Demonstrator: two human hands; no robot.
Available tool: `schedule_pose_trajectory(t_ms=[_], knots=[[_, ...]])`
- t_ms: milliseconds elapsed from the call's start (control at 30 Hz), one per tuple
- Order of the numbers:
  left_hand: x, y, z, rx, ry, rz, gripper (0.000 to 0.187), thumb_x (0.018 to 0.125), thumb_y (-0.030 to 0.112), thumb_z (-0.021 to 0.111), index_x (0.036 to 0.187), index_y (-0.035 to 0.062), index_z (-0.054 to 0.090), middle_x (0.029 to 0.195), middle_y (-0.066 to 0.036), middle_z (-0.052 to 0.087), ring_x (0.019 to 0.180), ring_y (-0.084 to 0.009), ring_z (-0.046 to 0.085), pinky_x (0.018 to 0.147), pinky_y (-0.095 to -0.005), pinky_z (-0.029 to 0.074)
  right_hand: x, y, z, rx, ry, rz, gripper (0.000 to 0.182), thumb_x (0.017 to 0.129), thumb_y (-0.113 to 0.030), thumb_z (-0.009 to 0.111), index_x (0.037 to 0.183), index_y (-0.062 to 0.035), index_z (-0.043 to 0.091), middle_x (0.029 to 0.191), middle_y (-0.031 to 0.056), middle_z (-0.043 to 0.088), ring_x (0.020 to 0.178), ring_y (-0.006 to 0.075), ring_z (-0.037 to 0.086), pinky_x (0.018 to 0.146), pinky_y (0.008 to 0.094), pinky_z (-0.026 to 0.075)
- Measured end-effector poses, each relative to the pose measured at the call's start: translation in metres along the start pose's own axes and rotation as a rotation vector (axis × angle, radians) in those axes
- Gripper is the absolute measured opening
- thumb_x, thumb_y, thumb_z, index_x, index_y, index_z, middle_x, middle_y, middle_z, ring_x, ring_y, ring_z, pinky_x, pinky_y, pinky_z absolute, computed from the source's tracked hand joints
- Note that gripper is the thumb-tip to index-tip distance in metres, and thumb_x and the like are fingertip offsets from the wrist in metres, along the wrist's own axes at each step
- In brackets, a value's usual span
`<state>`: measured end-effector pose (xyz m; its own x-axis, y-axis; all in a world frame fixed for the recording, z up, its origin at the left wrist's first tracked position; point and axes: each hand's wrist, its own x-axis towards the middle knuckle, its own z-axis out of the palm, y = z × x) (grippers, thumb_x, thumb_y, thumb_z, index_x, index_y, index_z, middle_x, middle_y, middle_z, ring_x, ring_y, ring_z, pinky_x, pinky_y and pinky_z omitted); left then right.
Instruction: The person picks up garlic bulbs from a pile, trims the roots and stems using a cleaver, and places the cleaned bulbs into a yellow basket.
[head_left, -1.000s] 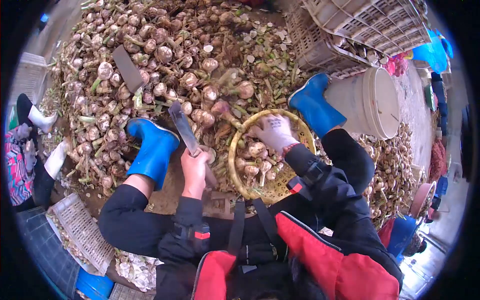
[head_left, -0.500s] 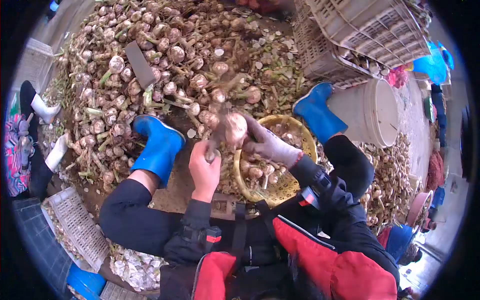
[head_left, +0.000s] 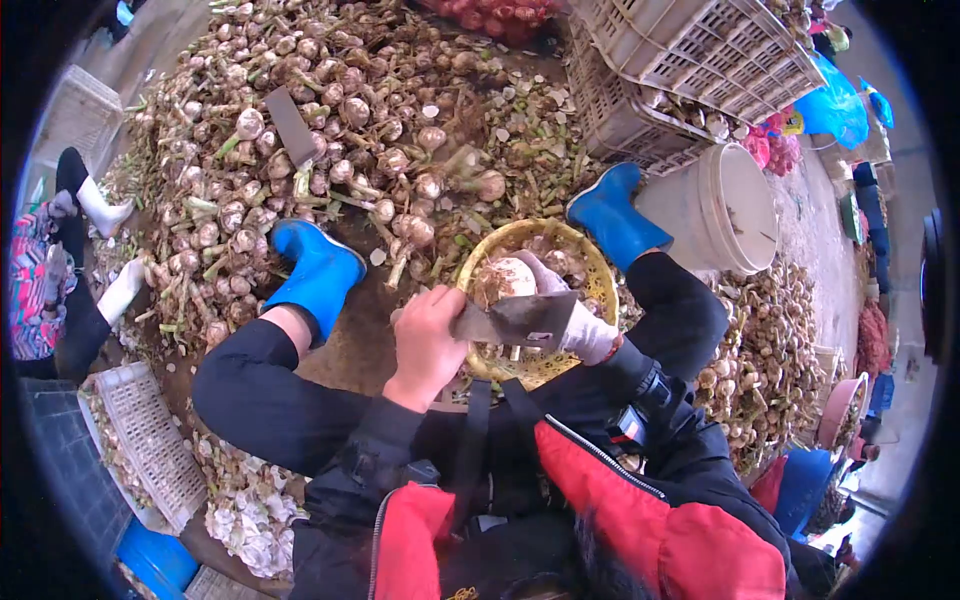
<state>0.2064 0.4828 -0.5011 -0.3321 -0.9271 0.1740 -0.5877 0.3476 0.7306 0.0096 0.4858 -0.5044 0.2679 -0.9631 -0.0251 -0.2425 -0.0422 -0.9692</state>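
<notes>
My bare left hand (head_left: 430, 338) is closed round the grip of a knife (head_left: 535, 320), whose broad dark blade points right, in front of my right hand. My right hand (head_left: 568, 312) wears a pale, dirty glove and is closed on a large garlic bulb (head_left: 515, 278), its fingers partly hidden behind the blade. The bulb is white on one side and brown and rooty on the other. Directly beneath is a yellow plastic basket (head_left: 540, 377) with several garlic bulbs in it.
A large heap of stemmed garlic (head_left: 240, 200) spreads in front, with a flat grey slab (head_left: 290, 127) on it. My blue boots (head_left: 318, 275) flank the basket. To the right stand a white bucket (head_left: 745, 210) and stacked crates (head_left: 700, 60). Another person's legs (head_left: 90, 290) show at left.
The garlic bulb has come down and right, over the basket. The knife blade now lies across in front of my right hand, and the view has shifted slightly.
</notes>
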Motion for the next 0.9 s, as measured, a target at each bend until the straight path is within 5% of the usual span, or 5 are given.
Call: schedule_pose_trajectory(t_ms=[333,467,533,667,900], knots=[[-0.015,-0.067,0.036,0.258,-0.186,-0.451,0.018,0.070,0.001,0.058,0.087,0.0048,0.062,0.083,-0.011,0.064,0.075,-0.0313,0.063,0.065,-0.0414,0.048,-0.023,0.006,0.003,-0.077,0.083,-0.005,0.066,0.064,-0.030,0.072,0.116,0.0008,0.044,0.095,0.0166,0.064,0.084,0.0266,0.065,0.077,0.0342,0.050],[-0.005,-0.036,0.018,-1.454,-0.259,-0.970,0.036,0.068,-0.004,0.050,0.102,-0.0005,0.059,0.086,-0.010,0.063,0.079,-0.0234,0.064,0.070,-0.0373,0.054,-0.004,0.000,-0.004,-0.369,0.079,-0.162,0.079,0.056,-0.035,0.075,0.119,0.0007,0.044,0.105,0.0201,0.056,0.107,0.0349,0.054,0.090,0.0430,0.042],[0.003,-0.021,0.015,-1.521,-0.205,-0.850,0.037,0.066,-0.005,0.050,0.102,-0.0031,0.059,0.086,-0.010,0.063,0.083,-0.0226,0.064,0.071,-0.0362,0.054,-0.005,0.000,-0.002,-0.646,-0.132,-0.118,0.092,0.056,-0.044,0.077,0.131,-0.0073,0.039,0.131,0.0230,0.034,0.124,0.0441,0.028,0.102,0.0511,0.023],[-0.005,-0.032,0.037,-0.833,-0.251,-0.446,0.038,0.066,-0.007,0.053,0.102,-0.0003,0.060,0.078,0.002,0.059,0.074,-0.0075,0.055,0.065,-0.0272,0.044,-0.001,0.043,0.022,0.782,0.160,0.700,0.060,0.082,-0.028,0.064,0.129,0.0003,0.040,0.118,0.0125,0.050,0.103,0.0220,0.052,0.082,0.0322,0.045],[-0.011,-0.076,0.046,-0.066,-0.125,-0.324,0.023,0.064,0.003,0.064,0.087,0.0053,0.059,0.085,-0.011,0.059,0.080,-0.0350,0.057,0.070,-0.0372,0.046,0.005,0.003,0.004,0.505,-0.206,0.646,0.027,0.081,-0.016,0.058,0.103,-0.0003,0.061,0.071,-0.0004,0.057,0.059,0.0073,0.052,0.051,0.0238,0.042]])
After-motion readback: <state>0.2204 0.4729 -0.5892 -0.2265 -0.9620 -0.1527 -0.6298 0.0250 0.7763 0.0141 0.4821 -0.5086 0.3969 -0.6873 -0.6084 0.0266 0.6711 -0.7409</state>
